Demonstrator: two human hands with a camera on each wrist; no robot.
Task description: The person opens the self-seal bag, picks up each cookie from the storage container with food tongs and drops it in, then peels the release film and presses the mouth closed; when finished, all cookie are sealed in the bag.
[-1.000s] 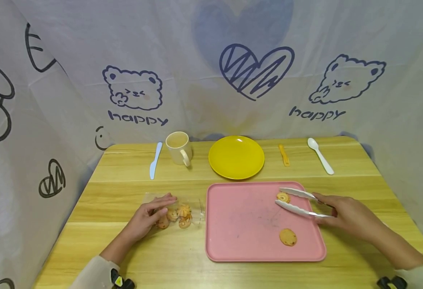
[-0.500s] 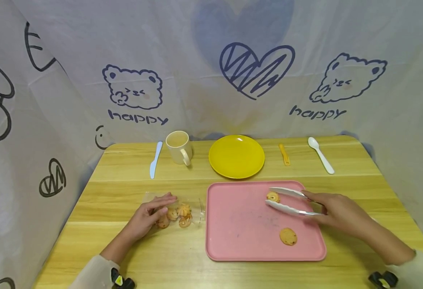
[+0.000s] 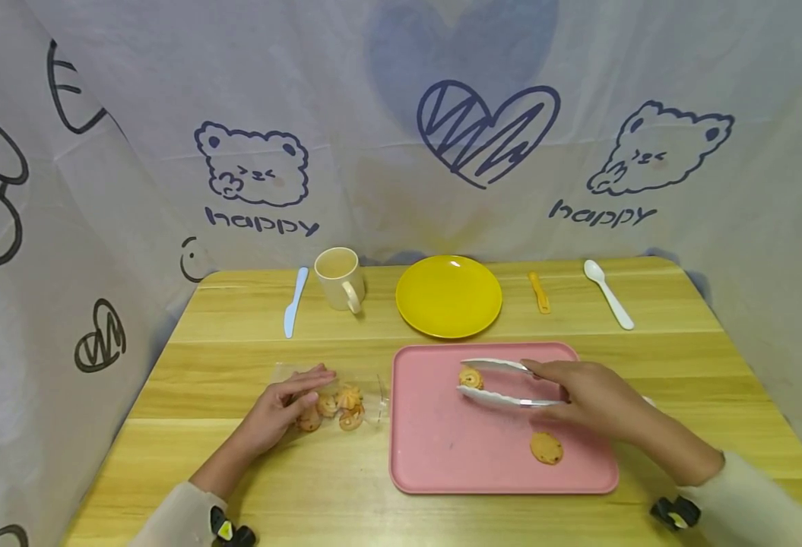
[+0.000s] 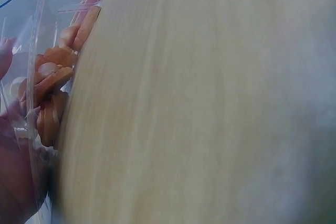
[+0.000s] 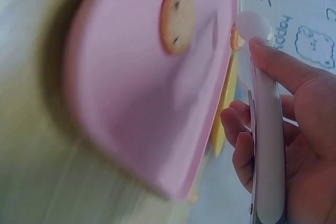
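My right hand (image 3: 592, 396) grips a pair of white tongs (image 3: 496, 397) over the pink tray (image 3: 442, 463). Between the tong tips is a round swirled cookie (image 3: 470, 378), over the tray's upper left part. A flat cookie (image 3: 546, 448) with dark specks lies at the tray's lower right. Left of the tray, my left hand (image 3: 280, 410) rests on a clear plastic package (image 3: 373, 391) with several cookies (image 3: 349, 397) in it. The left wrist view shows these cookies (image 4: 55, 74) behind clear plastic. In the right wrist view, the tongs (image 5: 269, 145) lie along my palm.
At the back of the wooden table (image 3: 318, 486) stand a cream mug (image 3: 337, 282) and a yellow plate (image 3: 448, 296). A light blue knife (image 3: 296, 302) lies left of the mug. A small orange utensil (image 3: 539, 292) and a white spoon (image 3: 608, 294) lie at the right. A printed cloth (image 3: 373, 114) hangs behind.
My right hand has moved left across the tray, and the tongs and the swirled cookie between their tips have moved with it. The left hand has stayed on the package.
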